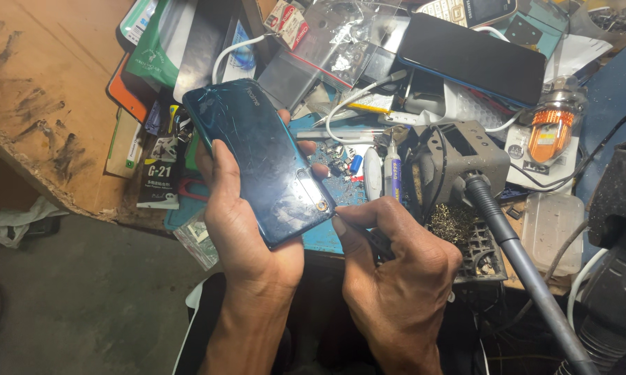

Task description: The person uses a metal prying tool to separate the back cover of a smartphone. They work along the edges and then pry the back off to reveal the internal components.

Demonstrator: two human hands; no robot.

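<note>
A: Item one, what the hands hold?

B: Left hand [247, 229] wrapped around a dark teal smartphone [261, 160], back cover up and tilted, thumb along its near edge, fingertips showing past the far edge. Right hand [396, 267] closed around a thin dark tool [368, 236], its tip at the phone's lower corner, just beside the camera strip [311, 193]. What kind of tool it is I cannot tell; the fingers hide most of it.

A: Condition of the phone?

B: Back cover scratched all over, possibly cracked.

A: Risks?

B: By my judgement, three. The tip may slip off the corner and jab the left palm right behind it. Too much levering may split the scratched cover further. The tip sits close to the camera strip, so a skid could mark the lens.

A: Surroundings?

B: Beyond the hands, a crowded counter [42, 83]. A soldering iron [521, 257] lies close to the right of the right hand, its handle running toward the viewer from a grey stand [466, 156]; if hot, a wrist hazard. A small glue tube [393, 170] stands just beyond the right hand's knuckles. A black phone [473, 59] lies well beyond. White cables [348, 97], plastic bags and packaging to the far left leave little room to set the smartphone down.
</note>
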